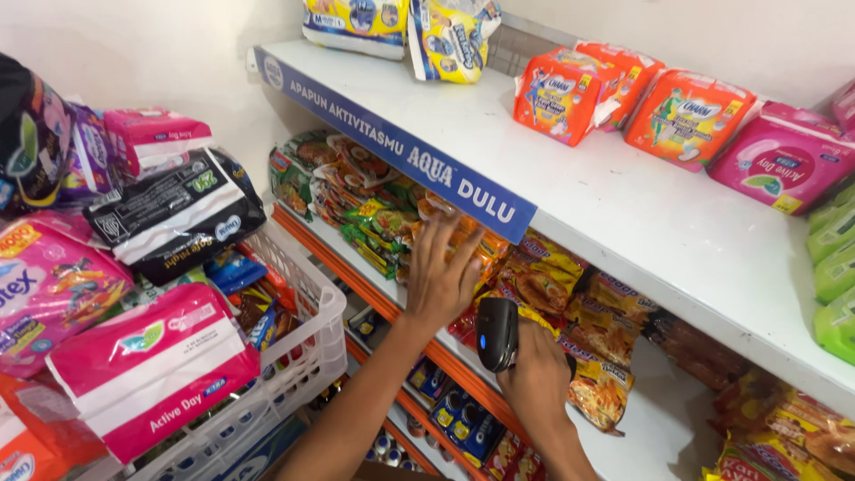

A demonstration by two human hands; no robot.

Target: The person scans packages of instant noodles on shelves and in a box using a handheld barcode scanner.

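Observation:
My left hand (pixel 443 272) reaches under the top shelf, fingers spread flat against a row of orange and yellow noodle packets (pixel 543 289). Just below it, my right hand (pixel 537 385) grips a black handheld scanner (pixel 497 333) with a small blue light, its head pointing up toward the packets. More noodle packets, green and red ones (pixel 356 191), are stacked further left on the same white shelf with an orange front edge (pixel 383 307).
The white top shelf (pixel 623 205) with a blue front strip carries orange packs (pixel 561 93), pink packs (pixel 784 160) and yellow packs (pixel 445 36). At left a white plastic basket (pixel 312 347) is piled with pink and black soft packs. Lower shelves hold small blue boxes (pixel 463 419).

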